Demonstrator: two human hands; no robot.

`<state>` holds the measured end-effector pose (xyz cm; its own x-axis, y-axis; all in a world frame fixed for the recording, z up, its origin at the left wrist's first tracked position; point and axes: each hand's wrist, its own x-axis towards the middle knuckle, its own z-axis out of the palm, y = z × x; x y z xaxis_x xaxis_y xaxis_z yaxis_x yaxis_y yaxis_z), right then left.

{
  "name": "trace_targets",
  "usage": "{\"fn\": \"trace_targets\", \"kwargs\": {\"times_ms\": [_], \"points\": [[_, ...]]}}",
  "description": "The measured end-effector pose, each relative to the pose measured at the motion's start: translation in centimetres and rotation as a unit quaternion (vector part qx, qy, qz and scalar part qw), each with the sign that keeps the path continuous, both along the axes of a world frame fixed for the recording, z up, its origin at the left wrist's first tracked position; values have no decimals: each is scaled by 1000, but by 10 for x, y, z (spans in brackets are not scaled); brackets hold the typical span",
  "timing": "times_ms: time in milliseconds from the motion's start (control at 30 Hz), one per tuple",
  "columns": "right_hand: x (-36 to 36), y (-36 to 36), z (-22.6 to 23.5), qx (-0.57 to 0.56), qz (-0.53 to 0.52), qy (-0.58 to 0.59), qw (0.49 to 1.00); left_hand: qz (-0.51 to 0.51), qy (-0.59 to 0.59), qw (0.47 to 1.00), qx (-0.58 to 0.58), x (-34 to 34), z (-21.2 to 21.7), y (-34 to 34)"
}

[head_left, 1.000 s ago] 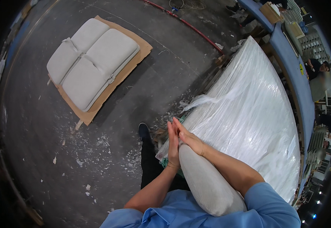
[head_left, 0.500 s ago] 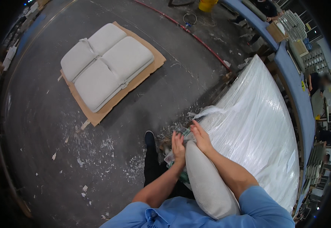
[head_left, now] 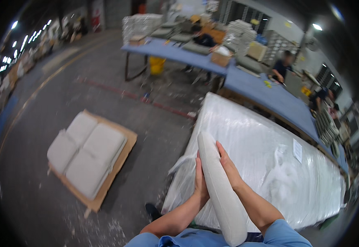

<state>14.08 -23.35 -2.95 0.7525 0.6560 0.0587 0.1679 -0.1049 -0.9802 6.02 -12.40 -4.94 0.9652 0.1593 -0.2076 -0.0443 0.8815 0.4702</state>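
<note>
Four pale floor cushions (head_left: 89, 158) are laid on brown cardboard (head_left: 129, 140) over the grey floor (head_left: 155, 127) at left. At right, a broad load (head_left: 253, 119) is wrapped in shiny film; beyond it, a long blue-topped table (head_left: 262, 90) is flanked on its far side by people in dark clothing (head_left: 281, 69). One slim, pale held cushion (head_left: 220, 189) is pressed between the left hand (head_left: 200, 179) and right hand (head_left: 228, 162), the grip narrowed to its thickness. Its long axis is directed from the blue shirt (head_left: 196, 237), near, toward the far side, slightly left.
</note>
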Motion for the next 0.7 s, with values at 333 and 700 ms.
{"fn": "trace_targets", "kwargs": {"times_ms": [333,700], "points": [[-18,-40,34,207,-122,-154,958,5,-265,903,340,38,5,-22],[-45,-44,6,141,-189,-159,959,-55,-204,897,389,21,16,-8]]}}
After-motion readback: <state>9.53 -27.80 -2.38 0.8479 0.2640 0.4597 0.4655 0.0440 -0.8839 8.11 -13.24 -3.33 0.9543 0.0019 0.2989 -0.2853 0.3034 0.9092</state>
